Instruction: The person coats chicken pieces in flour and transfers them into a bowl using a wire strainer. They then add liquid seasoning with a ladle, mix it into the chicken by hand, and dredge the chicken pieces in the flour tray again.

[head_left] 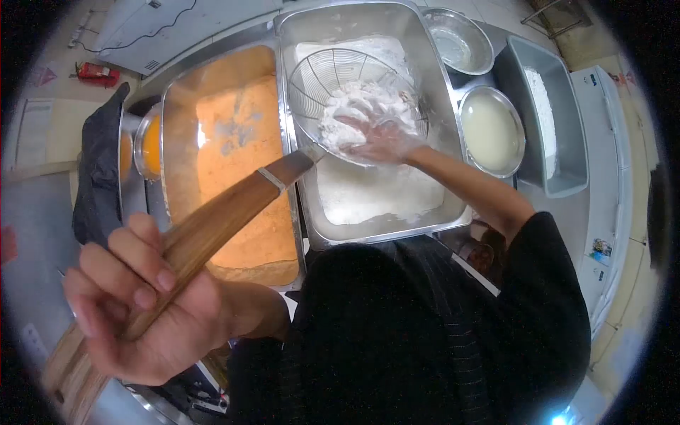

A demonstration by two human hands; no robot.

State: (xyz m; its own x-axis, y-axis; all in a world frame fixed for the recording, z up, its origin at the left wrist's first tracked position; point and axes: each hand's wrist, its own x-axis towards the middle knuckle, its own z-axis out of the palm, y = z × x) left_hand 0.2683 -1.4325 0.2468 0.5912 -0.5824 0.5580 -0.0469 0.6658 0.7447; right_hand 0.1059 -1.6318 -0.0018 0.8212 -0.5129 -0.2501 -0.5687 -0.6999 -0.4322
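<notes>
My left hand (152, 304) is wrapped round the long wooden handle (227, 219) of a wire skimmer. The skimmer's round mesh basket (312, 85) rests over a steel tray (347, 230) of white flour (375, 195). Flour-coated pieces (354, 106) lie heaped in the basket; their kind is hidden under the coating. On top of them is my right hand (386, 142), dusted white and slightly blurred. Its fingers are spread and touch the pieces, with nothing visibly gripped.
Left of the flour stands a tray (294, 262) of orange powder (244, 177), beside a bowl of orange liquid (151, 145). To the right are a bowl of pale liquid (490, 131), a metal bowl (460, 42) and a deep grey tub (567, 142) holding white powder.
</notes>
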